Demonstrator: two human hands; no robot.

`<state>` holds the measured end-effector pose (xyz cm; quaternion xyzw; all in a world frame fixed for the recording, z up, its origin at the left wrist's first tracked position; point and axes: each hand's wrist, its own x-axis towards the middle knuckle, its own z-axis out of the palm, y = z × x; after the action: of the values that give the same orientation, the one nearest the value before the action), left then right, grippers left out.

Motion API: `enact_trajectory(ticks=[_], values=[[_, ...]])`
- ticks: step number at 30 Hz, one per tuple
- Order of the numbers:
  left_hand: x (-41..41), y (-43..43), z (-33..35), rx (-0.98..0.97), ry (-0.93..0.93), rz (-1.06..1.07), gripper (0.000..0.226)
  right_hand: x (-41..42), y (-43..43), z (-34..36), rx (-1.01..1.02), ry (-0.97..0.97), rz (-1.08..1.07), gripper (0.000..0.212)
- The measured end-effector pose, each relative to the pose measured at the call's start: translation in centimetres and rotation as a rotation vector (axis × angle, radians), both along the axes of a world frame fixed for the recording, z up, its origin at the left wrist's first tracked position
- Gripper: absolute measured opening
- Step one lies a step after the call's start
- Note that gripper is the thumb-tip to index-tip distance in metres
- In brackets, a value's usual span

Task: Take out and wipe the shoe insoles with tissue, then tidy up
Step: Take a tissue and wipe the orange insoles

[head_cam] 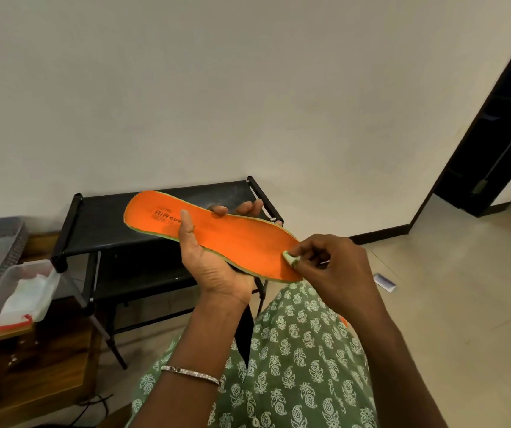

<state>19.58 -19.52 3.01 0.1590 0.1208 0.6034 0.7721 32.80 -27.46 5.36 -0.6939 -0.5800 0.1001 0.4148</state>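
1. You are holding the orange insole (232, 239) in the air, printed face up.
2. Your right hand (334, 267) is pinching a small tissue wad (289, 259) against the insole's near end; press it flat and stroke lengthwise.
3. Your left hand (214, 270) is gripping the insole's middle from beneath, which should be steadying it.
4. The black rack (102, 223) is standing behind the insole, and the clear box (47, 301) is sitting well to its left.

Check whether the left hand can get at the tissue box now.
Probably not yet: the left hand grips the insole. The way itself looks free, with the box off to its left and nothing between them. The right hand, pinching a tissue scrap, would have to take the insole first.
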Motion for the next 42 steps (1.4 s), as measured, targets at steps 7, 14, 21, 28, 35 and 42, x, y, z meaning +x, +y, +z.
enact_trajectory(ticks=[7, 14, 21, 28, 35, 42], values=[[0.2, -0.1, 0.0, 0.145, -0.077, -0.033, 0.052, -5.2, 0.7, -0.3, 0.156, 0.076, 0.134, 0.017], [-0.5, 0.1, 0.3, 0.153, -0.088, 0.001, 0.052, -2.7, 0.6, -0.4, 0.068, 0.008, 0.058, 0.013], [-0.4, 0.0, 0.5, 0.133, -0.071, 0.011, 0.051, -1.6, 1.2, -1.3, 0.191, -0.029, -0.131, 0.019], [1.2, -1.6, 0.7, 0.095, -0.036, -0.088, 0.05, -4.6, 2.2, -1.3, 0.315, -0.067, 0.039, 0.02], [0.8, -0.8, 0.2, 0.12, -0.012, -0.051, 0.051, -1.4, 1.7, -1.2, 0.244, -0.07, -0.151, 0.022], [1.5, -1.4, 0.1, 0.113, -0.045, -0.118, 0.05, -5.0, 1.9, -1.6, 0.337, -0.071, -0.03, 0.019]])
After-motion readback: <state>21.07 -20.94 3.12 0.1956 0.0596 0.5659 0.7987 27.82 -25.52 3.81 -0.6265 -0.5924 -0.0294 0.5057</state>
